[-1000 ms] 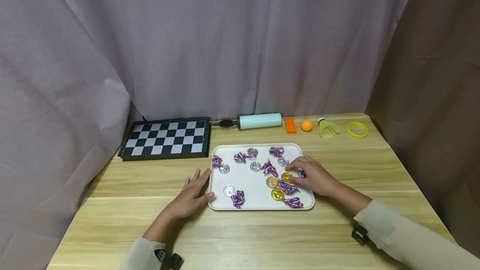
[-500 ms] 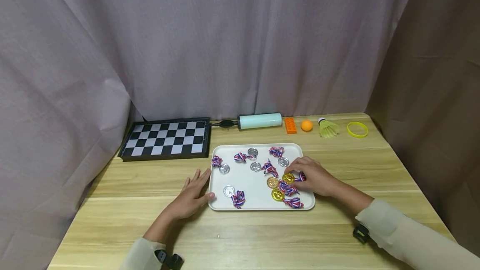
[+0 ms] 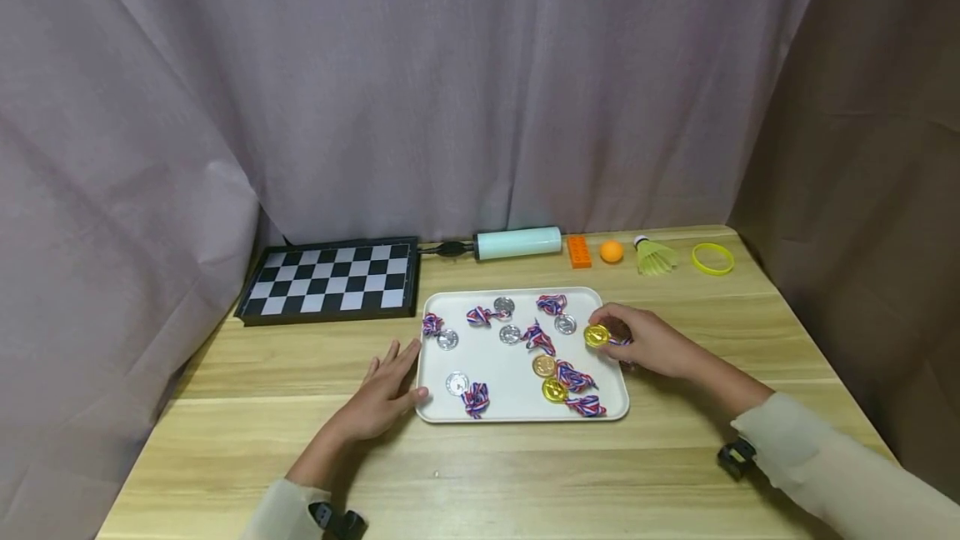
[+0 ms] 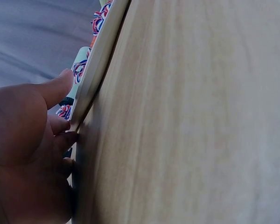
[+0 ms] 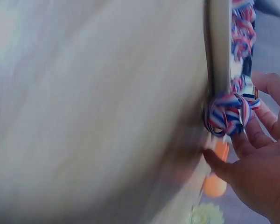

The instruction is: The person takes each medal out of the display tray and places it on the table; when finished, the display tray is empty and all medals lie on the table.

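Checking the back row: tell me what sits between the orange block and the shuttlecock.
In the head view, an orange ball lies between the orange block and the yellow-green shuttlecock, touching neither.

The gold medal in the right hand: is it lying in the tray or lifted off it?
Lifted. The right hand pinches the gold medal above the tray's right edge, ribbon trailing under the fingers.

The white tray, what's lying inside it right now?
Inside the white tray lie five silver medals and two gold medals with striped ribbons. The right hand holds a third gold medal above the right rim, covering most of its ribbon.
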Motion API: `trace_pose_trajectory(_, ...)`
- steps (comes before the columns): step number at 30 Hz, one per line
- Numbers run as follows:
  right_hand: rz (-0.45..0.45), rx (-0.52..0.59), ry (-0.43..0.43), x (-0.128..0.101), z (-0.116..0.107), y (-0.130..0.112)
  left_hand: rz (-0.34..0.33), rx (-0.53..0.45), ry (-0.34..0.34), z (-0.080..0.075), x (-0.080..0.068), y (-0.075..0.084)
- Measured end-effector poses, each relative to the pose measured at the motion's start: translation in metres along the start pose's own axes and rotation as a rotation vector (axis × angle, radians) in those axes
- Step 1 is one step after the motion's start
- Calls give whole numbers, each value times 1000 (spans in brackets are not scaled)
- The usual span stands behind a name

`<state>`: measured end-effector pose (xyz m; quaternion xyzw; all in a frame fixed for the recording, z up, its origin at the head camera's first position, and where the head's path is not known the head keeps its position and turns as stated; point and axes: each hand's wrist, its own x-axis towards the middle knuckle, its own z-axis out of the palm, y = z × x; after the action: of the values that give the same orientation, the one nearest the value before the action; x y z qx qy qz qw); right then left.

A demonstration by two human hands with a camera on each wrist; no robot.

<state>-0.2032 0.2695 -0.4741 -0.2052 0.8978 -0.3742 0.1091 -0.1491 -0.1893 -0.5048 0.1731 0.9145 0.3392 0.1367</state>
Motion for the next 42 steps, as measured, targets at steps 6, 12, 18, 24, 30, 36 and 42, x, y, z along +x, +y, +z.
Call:
trace_pose_trajectory(6, 57, -7, 85, -3, -22, 24, 5, 6, 12, 1, -1, -2)
trace_pose_trajectory(12, 113, -42, 176, -1, -35, 51, 18, -3, 17, 1, -1, -3)
trace_pose_trajectory(18, 106, -49, 180, 9, -34, 63, 19, -12, 13, 1, -2, -1)
trace_pose_trajectory(24, 94, -65, 184, 15, -32, 64, 21, 5, 22, 2, -2, 0)
trace_pose_trajectory(30, 115, -71, 185, 16, -33, 64, 15, 8, 15, 1, -2, 0)
trace_pose_trajectory(36, 126, -68, 175, 15, -35, 66, 11, 8, 5, 1, -2, -1)
trace_pose_trajectory(42, 119, -55, 169, 8, -41, 56, 20, 1, 19, 1, -1, -2)
